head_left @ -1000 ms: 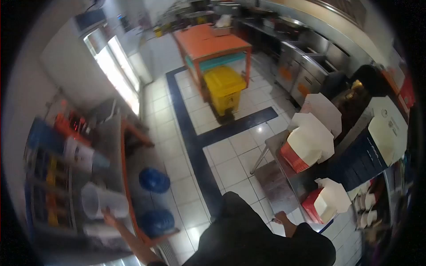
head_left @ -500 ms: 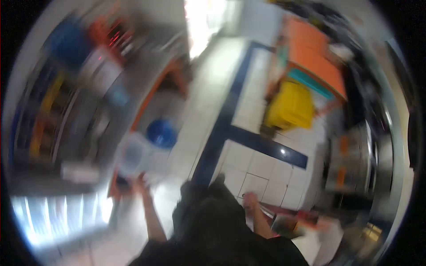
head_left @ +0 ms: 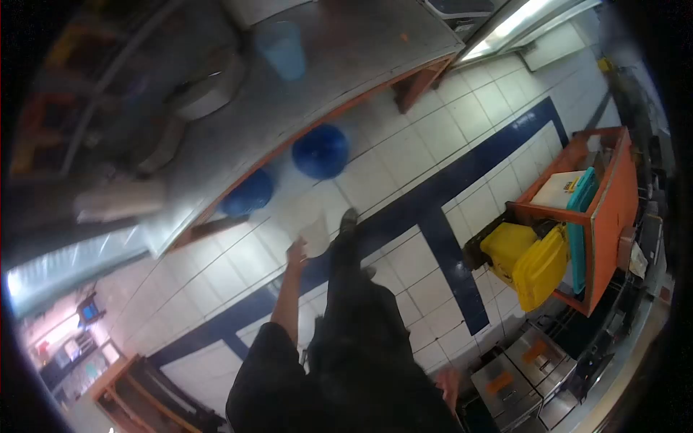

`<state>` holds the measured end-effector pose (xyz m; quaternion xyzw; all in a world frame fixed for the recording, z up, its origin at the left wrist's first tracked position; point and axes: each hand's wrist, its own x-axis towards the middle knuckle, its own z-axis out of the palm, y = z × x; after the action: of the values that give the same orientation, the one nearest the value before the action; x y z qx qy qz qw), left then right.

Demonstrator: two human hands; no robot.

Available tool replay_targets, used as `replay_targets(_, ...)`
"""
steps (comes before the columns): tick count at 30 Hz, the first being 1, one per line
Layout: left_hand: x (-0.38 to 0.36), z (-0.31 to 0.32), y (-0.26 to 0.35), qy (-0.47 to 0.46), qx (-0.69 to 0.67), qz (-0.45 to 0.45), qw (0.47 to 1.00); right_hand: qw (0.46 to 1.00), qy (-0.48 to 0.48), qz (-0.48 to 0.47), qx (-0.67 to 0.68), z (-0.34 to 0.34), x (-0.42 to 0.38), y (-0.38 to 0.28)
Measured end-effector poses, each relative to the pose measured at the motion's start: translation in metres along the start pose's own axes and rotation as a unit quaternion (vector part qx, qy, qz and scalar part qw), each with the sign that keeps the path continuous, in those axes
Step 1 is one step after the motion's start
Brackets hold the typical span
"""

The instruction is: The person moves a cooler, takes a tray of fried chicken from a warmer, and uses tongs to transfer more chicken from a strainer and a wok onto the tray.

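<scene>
The right hand (head_left: 449, 379) hangs low beside the dark clothing, blurred; I cannot tell its grip. The left hand (head_left: 296, 252) is clamped on a translucent plastic container (head_left: 309, 229), held over the tiled floor (head_left: 404, 166). Beyond, two blue drums (head_left: 320, 151) sit half-hidden under the steel bench (head_left: 346, 50).

Cup (head_left: 281, 47) on counter (head_left: 346, 65), two balls (head_left: 320, 151) on floor beneath it
</scene>
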<state>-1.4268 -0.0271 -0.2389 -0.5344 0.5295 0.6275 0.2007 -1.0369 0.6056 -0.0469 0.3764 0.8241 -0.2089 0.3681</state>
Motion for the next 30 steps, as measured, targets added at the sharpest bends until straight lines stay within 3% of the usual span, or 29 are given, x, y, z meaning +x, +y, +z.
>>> replay_targets(1,0.071,-0.004,-0.023,-0.018,-0.06,-0.018,0.998,0.968,-0.096,0.109,0.204,0.006,-0.029,-0.011)
replay_targets(3,0.187,-0.006,-0.056,-0.002,-0.13,0.108,0.986,0.934,-0.098,0.264,0.219,0.002,-0.078,-0.109)
replay_targets(7,0.238,0.03,-0.014,0.096,-0.275,0.09,0.953,0.883,-0.121,0.424,0.162,0.017,-0.077,-0.165)
replay_targets(8,0.274,0.03,-0.032,0.09,-0.227,0.135,0.96,0.872,-0.132,0.368,0.294,0.035,-0.081,-0.115)
replay_targets(9,0.304,0.027,-0.035,0.074,-0.268,0.081,0.957,0.846,-0.134,0.298,0.422,0.06,-0.087,-0.054)
replay_targets(11,0.345,0.02,-0.058,0.003,-0.179,0.116,0.977,0.807,-0.148,0.329,0.467,0.064,-0.07,-0.068)
replay_targets(12,0.357,0.015,-0.058,-0.034,-0.069,0.091,0.993,0.812,-0.137,0.329,0.462,0.065,-0.064,-0.078)
replay_targets(13,0.383,0.013,-0.064,-0.006,-0.045,0.043,0.998,0.817,-0.126,0.328,0.457,0.062,-0.054,-0.1)
replay_targets(14,0.421,-0.02,-0.1,-0.143,0.236,0.299,0.913,0.821,-0.115,0.328,0.452,0.058,-0.044,-0.126)
replay_targets(15,0.428,-0.013,-0.08,-0.004,-0.084,-0.035,0.996,0.858,-0.071,0.264,0.436,0.055,-0.035,-0.15)
replay_targets(16,0.414,-0.01,-0.069,-0.079,-0.033,0.0,0.996,0.872,-0.059,0.271,0.402,0.075,-0.034,-0.123)
replay_targets(17,0.392,-0.006,-0.063,-0.074,-0.073,0.017,0.994,0.866,-0.069,0.301,0.394,0.087,-0.032,-0.115)
replay_targets(18,0.38,-0.004,-0.061,-0.11,-0.058,0.055,0.991,0.889,-0.074,0.303,0.336,0.079,-0.032,-0.132)
replay_targets(19,0.348,0.008,-0.045,-0.095,-0.016,0.035,0.995,0.91,-0.081,0.299,0.276,0.064,-0.025,-0.154)
replay_targets(20,0.319,0.045,-0.026,0.021,0.056,-0.002,0.998,0.907,-0.057,0.294,0.297,0.063,-0.026,-0.155)
replay_targets(21,0.291,0.072,-0.014,0.061,0.194,-0.021,0.979,0.895,-0.048,0.225,0.381,0.065,-0.028,-0.15)
replay_targets(23,0.221,0.105,-0.001,-0.068,0.344,0.018,0.936,0.868,-0.022,0.129,0.478,0.082,-0.028,-0.119)
replay_targets(24,0.206,0.139,0.007,-0.064,0.49,0.011,0.869,0.853,-0.047,0.206,0.478,0.117,-0.029,-0.084)
replay_targets(25,0.166,0.159,0.002,-0.19,0.606,0.122,0.762,0.831,-0.074,0.277,0.477,0.129,-0.017,-0.059)
replay_targets(26,0.129,0.178,-0.005,-0.27,0.714,0.302,0.572,0.822,-0.06,0.258,0.503,0.111,-0.009,-0.053)
replay_targets(27,0.093,0.196,-0.014,-0.288,0.725,0.468,0.414,0.847,-0.003,0.249,0.47,0.089,-0.012,-0.048)
replay_targets(28,0.067,0.224,-0.022,-0.361,0.571,0.303,0.672,0.863,0.057,0.249,0.435,0.081,-0.01,-0.041)
replay_targets(30,-0.014,0.294,-0.05,-0.177,0.608,0.124,0.764,0.835,0.053,0.252,0.486,0.115,0.012,0.01)
